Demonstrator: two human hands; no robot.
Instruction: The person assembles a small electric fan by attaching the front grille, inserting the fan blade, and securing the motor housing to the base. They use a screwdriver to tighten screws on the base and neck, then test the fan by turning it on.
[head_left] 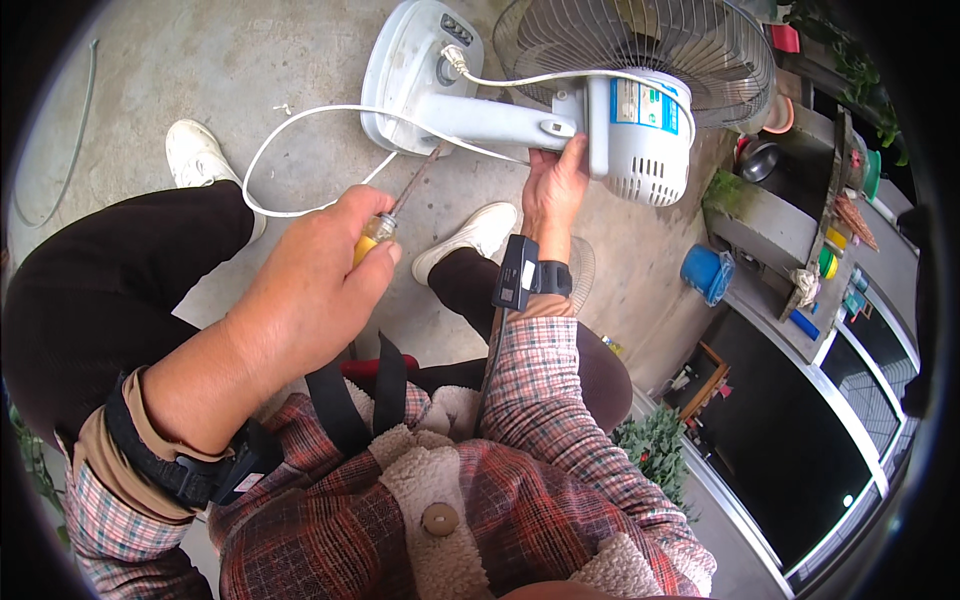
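Observation:
A white electric fan (500, 120) lies on its side, its base (415, 75) to the left and its wire grille (630, 40) at the far right. My right hand (555, 190) grips the fan's neck just beside the motor housing (648, 165), thumb on top and the other fingers mostly hidden underneath. In my left hand (320, 265) is a screwdriver with a clear yellow handle (368, 247). Its thin shaft (412, 185) points up toward the joint of base and neck; whether the tip touches the fan I cannot tell.
The fan's white cord (262, 160) loops over the concrete floor (300, 60), its plug (455, 58) lying against the base. My white shoes (195, 150) stand either side. A blue bucket (704, 272) and a concrete sink (765, 220) are to the right, by a dark glass door (800, 440).

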